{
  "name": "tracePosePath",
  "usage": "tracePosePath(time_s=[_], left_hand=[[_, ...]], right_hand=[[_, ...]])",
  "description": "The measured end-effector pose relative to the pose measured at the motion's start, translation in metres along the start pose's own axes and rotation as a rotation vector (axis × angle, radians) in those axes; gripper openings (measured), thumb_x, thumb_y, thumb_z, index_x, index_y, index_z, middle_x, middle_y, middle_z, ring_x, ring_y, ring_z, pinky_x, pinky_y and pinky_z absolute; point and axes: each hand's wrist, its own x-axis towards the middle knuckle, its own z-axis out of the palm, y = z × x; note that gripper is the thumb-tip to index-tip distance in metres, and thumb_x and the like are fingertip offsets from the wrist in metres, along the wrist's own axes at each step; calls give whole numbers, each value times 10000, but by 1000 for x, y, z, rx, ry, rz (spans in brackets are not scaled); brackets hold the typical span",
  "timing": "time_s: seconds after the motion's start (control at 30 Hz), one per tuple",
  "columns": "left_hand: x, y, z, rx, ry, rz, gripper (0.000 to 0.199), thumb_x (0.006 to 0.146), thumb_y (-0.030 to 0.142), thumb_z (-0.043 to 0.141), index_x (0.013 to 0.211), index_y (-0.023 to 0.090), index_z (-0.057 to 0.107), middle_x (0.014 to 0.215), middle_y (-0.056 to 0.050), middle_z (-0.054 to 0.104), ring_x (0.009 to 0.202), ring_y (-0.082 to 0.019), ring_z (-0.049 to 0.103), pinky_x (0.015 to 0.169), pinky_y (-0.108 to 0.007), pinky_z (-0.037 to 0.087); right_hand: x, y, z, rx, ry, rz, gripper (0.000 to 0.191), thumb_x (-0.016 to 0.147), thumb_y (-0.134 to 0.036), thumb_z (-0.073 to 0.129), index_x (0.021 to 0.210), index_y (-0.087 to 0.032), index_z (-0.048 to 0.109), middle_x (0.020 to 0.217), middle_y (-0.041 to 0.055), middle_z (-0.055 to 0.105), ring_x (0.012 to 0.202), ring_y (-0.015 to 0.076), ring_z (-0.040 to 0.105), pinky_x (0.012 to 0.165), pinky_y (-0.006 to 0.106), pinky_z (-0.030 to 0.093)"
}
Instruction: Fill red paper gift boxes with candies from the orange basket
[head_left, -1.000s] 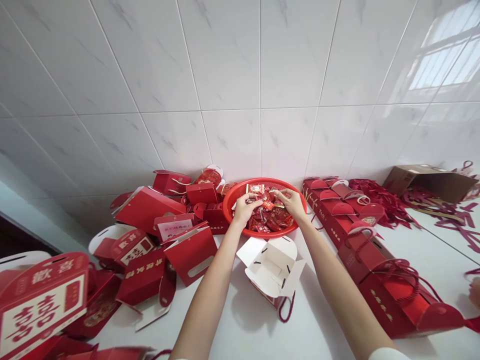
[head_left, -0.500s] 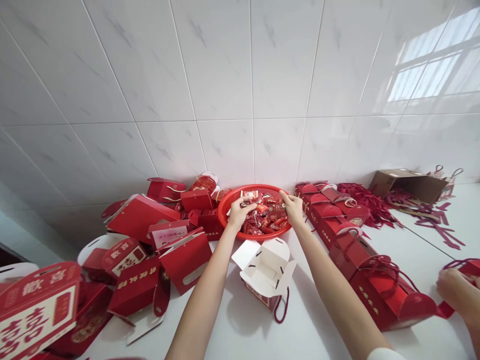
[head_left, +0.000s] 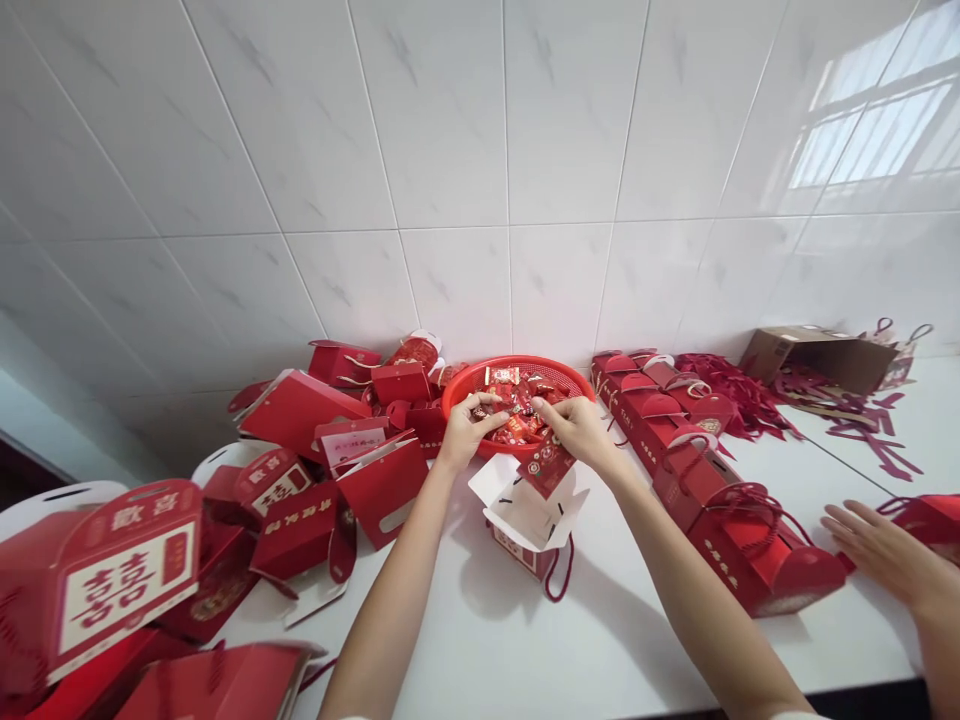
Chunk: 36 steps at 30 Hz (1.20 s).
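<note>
In front of me a red plastic basket [head_left: 576, 375] holds many red-wrapped candies [head_left: 517, 430]. My left hand [head_left: 466, 432] is over its left side, thumb and fingers drawn together; what lies between them blends with the wrappers. From my right hand [head_left: 576, 430], closed in a pinch, a flat red printed packet [head_left: 547, 468] hangs above an open gift box [head_left: 517, 545]. This box stands upright on the table, its white flaps spread and a dark red cord handle [head_left: 556, 580] at its right side.
Red gift boxes [head_left: 300, 540] are heaped at left. A row of closed red boxes [head_left: 712, 520] runs along the right. Behind them lie dark red ribbons [head_left: 739, 395] and a cardboard box [head_left: 817, 350]. Another person's hand [head_left: 874, 550] reaches in at far right, beside a red box. A tiled wall [head_left: 450, 280] stands behind.
My right hand has come from the basket's right rim toward me, bringing the red packet over the open box. My left hand stays over the basket. The other person's hand has opened out.
</note>
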Motion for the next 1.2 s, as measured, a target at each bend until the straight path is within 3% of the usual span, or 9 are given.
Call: tracePosePath(time_s=[0.17,0.27,0.33,0.43,0.6,0.77,0.9,1.07,1.2], left_hand=[[-21,20,-11,126,-164,-31,384,617,379,843,903,164,705,677,40,575,595,-95,480,578,-226,398],[-27,31,-11,158,-321,-74,393,650,388,838,943,163,703,642,55,540,564,-86,463,550,-217,375],[-29,39,-11,185,-429,-101,404,655,387,841,960,159,703,626,56,536,567,-92,481,548,-217,381],[-32,49,-12,233,-591,-158,404,723,378,795,1046,158,691,681,16,625,643,-131,582,600,-236,445],[-32,60,-12,392,-794,-198,348,871,311,626,1193,184,661,922,-53,724,803,-175,670,732,-283,521],[-33,55,-4,560,-834,-138,514,874,278,605,1383,225,555,1081,-65,730,933,-209,689,828,-313,533],[-35,53,-2,599,-857,-118,556,866,277,607,1417,260,531,1335,-69,653,1181,-247,628,981,-355,498],[-35,61,-8,700,-704,-25,454,883,338,577,1326,250,618,1397,-54,615,1284,-260,561,1073,-367,447],[-36,70,-20,838,-618,-57,462,877,364,556,1315,231,620,1392,-68,613,1277,-271,564,1051,-361,463]], right_hand=[[-6,2,4,36,-36,-27,544,862,-653,534,580,-196,446,521,-16,482,494,100,416,470,232,302],[-5,1,-1,140,-266,-95,416,783,-580,697,809,-176,603,696,5,629,592,123,541,531,227,406],[-5,-3,-7,154,-418,-115,383,775,-533,728,850,-168,638,745,18,663,621,129,579,557,233,441],[-6,-8,-18,98,-537,-127,339,809,-492,707,805,-155,667,741,35,686,649,139,608,583,240,455],[-4,-12,-32,-54,-589,-163,336,881,-478,626,824,-152,690,767,50,706,687,150,611,630,256,465],[-4,-12,-37,-41,-539,-167,358,903,-506,599,868,-159,681,776,48,706,681,154,619,625,262,471],[-4,-11,-42,-78,-548,-169,349,918,-492,577,886,-159,677,787,55,713,708,167,637,645,275,483],[-5,-4,-55,-181,-601,-111,341,892,-484,596,993,-166,666,838,63,721,773,205,662,681,306,509],[-10,-3,-72,-273,-701,-31,488,861,-531,611,1181,-164,648,968,101,734,858,246,680,732,342,532]])
